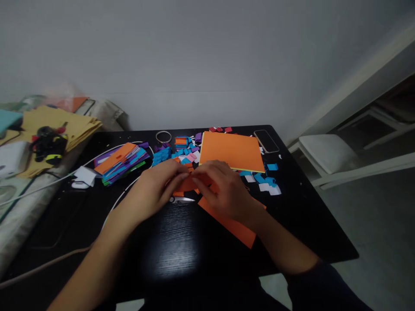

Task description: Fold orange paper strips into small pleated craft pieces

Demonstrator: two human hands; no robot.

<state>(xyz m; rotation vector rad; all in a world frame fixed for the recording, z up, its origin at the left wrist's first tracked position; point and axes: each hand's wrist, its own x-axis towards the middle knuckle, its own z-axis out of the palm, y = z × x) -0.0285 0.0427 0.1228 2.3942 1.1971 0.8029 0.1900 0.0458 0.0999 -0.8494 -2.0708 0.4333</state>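
My left hand (161, 183) and my right hand (222, 188) meet over the middle of the black table. Between their pinched fingertips is a piece of orange paper (187, 185), partly covered by the fingers. Under my right hand and wrist lies a larger orange sheet (235, 226), set at a slant. Scissors (182, 200) rest on the table below my fingertips, with one pointed blade showing. Beyond my right hand sits a stack of orange paper (231, 149). Small blue folded pieces (162, 155) are heaped just past my left hand.
A pile of coloured paper strips (121, 162) lies at the left, beside a white cable (118, 198). A phone (266, 141) and a tape ring (163, 137) are at the back. Yellow envelopes (74, 123) cover the left side. A white stool (327, 151) stands right.
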